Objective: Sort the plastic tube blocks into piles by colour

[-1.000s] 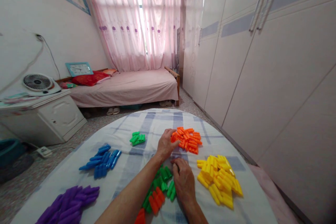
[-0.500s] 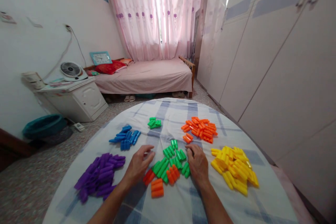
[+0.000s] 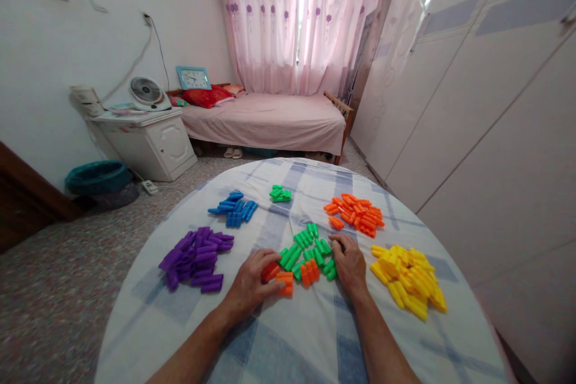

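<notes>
A mixed heap of green and orange plastic pieces (image 3: 304, 252) lies in the middle of a round table under a checked cloth (image 3: 288, 342). My left hand (image 3: 250, 285) rests at the heap's left side, fingers curled over orange pieces (image 3: 279, 276). My right hand (image 3: 350, 264) lies at the heap's right edge, fingers bent and touching green pieces. Sorted piles lie around: purple (image 3: 194, 255), blue (image 3: 234, 209), a small green one (image 3: 280, 194), orange (image 3: 357, 215) and yellow (image 3: 411, 279).
Beyond the table stand a bed with a pink cover (image 3: 270, 120), a white cabinet with a small fan (image 3: 146, 91) on top, and a teal basin (image 3: 96, 175) on the floor. White wardrobe doors (image 3: 486, 102) line the right side.
My left hand came back from the orange pile to the left of the mixed heap and closed over orange pieces there. The view swung left and down; my right hand stayed by the heap.
</notes>
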The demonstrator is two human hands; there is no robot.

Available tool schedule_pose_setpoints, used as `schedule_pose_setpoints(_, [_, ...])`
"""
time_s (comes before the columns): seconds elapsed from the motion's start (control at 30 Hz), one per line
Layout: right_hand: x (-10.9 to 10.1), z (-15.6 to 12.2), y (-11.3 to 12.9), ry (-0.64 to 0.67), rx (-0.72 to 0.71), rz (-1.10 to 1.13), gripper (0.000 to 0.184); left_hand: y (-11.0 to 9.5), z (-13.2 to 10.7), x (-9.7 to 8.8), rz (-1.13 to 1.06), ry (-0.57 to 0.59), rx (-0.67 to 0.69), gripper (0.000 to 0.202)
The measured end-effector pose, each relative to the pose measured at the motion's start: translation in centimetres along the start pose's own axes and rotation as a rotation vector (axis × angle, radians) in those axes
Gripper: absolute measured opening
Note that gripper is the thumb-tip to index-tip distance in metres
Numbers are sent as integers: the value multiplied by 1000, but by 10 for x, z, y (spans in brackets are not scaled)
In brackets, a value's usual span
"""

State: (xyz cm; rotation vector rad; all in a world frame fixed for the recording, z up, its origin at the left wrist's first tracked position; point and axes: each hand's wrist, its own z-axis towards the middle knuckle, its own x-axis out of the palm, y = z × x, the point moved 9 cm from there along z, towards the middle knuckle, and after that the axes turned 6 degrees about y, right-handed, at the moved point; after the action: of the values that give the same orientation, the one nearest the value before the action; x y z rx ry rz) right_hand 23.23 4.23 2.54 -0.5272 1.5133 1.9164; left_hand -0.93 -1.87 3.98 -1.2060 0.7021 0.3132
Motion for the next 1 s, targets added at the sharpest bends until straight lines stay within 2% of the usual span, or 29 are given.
schedule_pose_setpoints(0.13, [1, 0, 0, 3, -4, -21, 35, -6, -3, -5, -23, -38, 37, 38])
schedule_pose_setpoints(0.3, [-7, -1, 6, -131, -104, -111, 46, -11, -3, -10, -65, -78, 53, 27])
schedule_pose_setpoints(0.37, [-3, 1, 6, -118, -103, -180, 52, -10, -2, -10, -86, -80, 48, 24])
schedule_pose_setpoints(0.5, [7, 7, -3, -36, 8, -286, 58, -8, 0, -12, -97, -88, 23, 21])
schedule_pose_setpoints(0.77, [-7, 32, -10, -90, 60, -203, 48, -4, 1, -13, -109, -91, 25, 19])
schedule_pose_setpoints(1.0, [3, 39, -4, -88, 4, -223, 46, 6, 4, -9, -110, -86, 21, 18])
